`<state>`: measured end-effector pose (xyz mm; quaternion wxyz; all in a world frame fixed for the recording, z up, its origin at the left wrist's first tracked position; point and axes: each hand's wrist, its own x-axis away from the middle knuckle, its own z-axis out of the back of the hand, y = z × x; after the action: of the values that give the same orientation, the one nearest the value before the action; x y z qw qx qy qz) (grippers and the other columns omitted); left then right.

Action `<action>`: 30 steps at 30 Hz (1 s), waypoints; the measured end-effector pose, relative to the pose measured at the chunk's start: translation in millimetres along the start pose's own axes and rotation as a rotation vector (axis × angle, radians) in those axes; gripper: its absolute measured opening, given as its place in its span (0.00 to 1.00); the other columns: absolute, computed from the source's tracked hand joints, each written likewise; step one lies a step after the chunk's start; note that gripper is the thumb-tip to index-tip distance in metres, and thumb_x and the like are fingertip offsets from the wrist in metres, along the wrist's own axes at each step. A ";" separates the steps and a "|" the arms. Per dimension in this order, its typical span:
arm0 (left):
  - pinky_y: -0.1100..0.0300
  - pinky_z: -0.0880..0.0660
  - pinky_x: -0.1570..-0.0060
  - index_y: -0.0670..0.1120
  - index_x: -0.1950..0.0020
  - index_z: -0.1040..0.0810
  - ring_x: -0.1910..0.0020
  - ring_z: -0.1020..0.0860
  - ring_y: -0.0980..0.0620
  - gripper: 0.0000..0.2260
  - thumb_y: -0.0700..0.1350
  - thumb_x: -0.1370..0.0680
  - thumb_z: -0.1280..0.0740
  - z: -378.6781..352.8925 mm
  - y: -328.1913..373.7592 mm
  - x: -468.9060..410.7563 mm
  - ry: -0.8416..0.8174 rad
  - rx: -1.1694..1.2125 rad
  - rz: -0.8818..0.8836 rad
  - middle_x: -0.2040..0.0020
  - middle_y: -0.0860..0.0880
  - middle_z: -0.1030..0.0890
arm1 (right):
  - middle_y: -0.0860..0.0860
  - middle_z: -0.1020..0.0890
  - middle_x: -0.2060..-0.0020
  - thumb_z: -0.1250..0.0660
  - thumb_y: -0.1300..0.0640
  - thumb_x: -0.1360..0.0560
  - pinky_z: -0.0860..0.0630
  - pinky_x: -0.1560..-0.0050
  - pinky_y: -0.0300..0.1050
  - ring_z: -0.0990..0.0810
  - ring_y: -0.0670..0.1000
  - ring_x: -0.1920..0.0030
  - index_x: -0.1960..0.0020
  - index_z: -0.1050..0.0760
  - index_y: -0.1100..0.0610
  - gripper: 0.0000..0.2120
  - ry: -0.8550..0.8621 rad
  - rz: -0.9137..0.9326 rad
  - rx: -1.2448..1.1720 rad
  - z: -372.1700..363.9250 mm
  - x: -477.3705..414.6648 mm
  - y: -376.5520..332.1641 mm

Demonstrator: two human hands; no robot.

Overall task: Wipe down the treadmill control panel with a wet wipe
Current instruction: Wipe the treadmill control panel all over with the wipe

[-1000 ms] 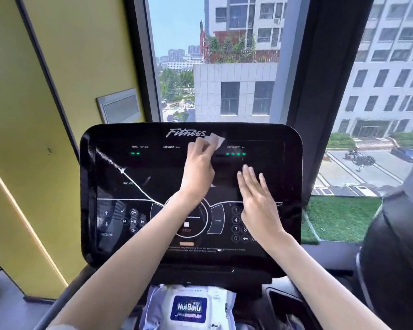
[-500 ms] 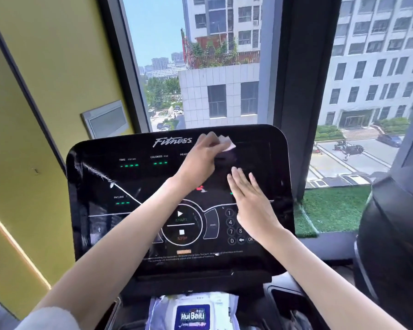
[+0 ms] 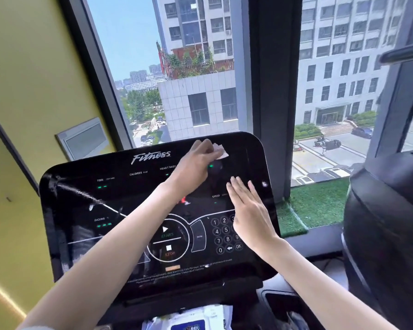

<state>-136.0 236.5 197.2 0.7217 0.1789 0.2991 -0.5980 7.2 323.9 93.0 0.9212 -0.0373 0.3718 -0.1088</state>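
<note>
Wiping is happening at the upper right of the control panel [image 3: 81, 234], where the left hand [image 3: 196, 163] is gripping the wet wipe [image 3: 221, 152]. The right hand [image 3: 250, 210] is lying flat on the panel, fingers straight. The lower buttons are probably not yet wiped, though glare is hiding any wet trace.

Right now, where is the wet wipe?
Head view: the left hand presses the white wet wipe high on the glossy black control panel, right of the Fitness logo.

Most of the wet wipe [image 3: 221, 152] hides under the left hand [image 3: 196, 163]. The wipes pack [image 3: 188, 320] is cut by the bottom edge.
</note>
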 end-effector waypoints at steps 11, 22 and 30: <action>0.54 0.25 0.68 0.45 0.40 0.23 0.56 0.34 0.51 0.26 0.24 0.33 0.37 -25.8 39.0 -31.2 -0.083 0.007 -0.100 0.56 0.52 0.31 | 0.60 0.32 0.31 0.27 0.72 0.40 0.50 0.29 0.50 0.36 0.54 0.29 0.31 0.34 0.67 0.38 -0.040 -0.017 0.009 -0.7 19.6 9.3; 0.50 0.23 0.68 0.40 0.38 0.27 0.54 0.31 0.44 0.26 0.27 0.34 0.42 -24.4 36.7 7.2 -0.113 -0.098 -0.136 0.51 0.44 0.28 | 0.59 0.31 0.32 0.30 0.74 0.39 0.43 0.29 0.50 0.35 0.54 0.30 0.32 0.33 0.66 0.35 -0.029 -0.051 -0.029 -5.5 50.2 3.2; 0.50 0.25 0.66 0.40 0.38 0.26 0.56 0.34 0.45 0.23 0.28 0.32 0.44 -15.6 19.6 15.9 0.119 -0.019 0.159 0.54 0.42 0.29 | 0.59 0.29 0.33 0.31 0.75 0.40 0.44 0.29 0.50 0.33 0.54 0.31 0.33 0.31 0.66 0.36 -0.026 -0.075 -0.041 -7.3 54.3 0.7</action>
<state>-118.7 238.4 173.1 0.7496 0.2304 0.3321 -0.5241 40.3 312.3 50.9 0.9203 -0.0712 0.3602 -0.1350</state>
